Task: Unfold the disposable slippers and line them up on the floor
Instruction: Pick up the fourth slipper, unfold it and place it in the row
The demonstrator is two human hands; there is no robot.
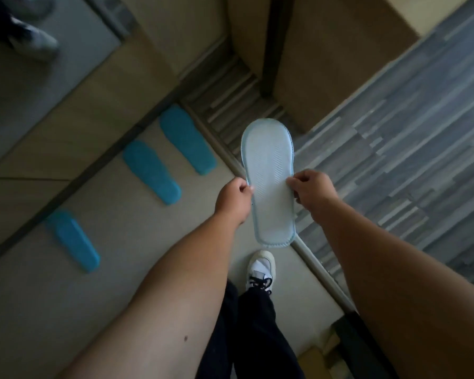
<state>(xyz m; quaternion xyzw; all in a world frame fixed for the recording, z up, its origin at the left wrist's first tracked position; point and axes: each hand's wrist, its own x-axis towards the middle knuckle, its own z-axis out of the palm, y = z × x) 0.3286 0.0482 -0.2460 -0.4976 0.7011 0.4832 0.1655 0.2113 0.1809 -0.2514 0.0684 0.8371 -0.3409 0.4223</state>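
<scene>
I hold a pale blue disposable slipper (pixel 270 181) flat in the air, its ribbed sole facing me, toe end pointing away. My left hand (pixel 234 199) pinches its left edge at the middle. My right hand (pixel 312 191) pinches its right edge opposite. Three blue slippers lie on the beige floor to the left in a diagonal row along a dark strip: one farthest (pixel 186 139), one in the middle (pixel 151 172), one nearest (pixel 73 240).
A mirrored panel (pixel 52 77) stands at the left behind the dark strip. Grey wood-pattern flooring (pixel 394 160) lies to the right past a metal threshold (pixel 318 269). My white sneaker (pixel 260 269) and dark trouser leg are below the slipper. A wooden cabinet corner (pixel 312 64) rises ahead.
</scene>
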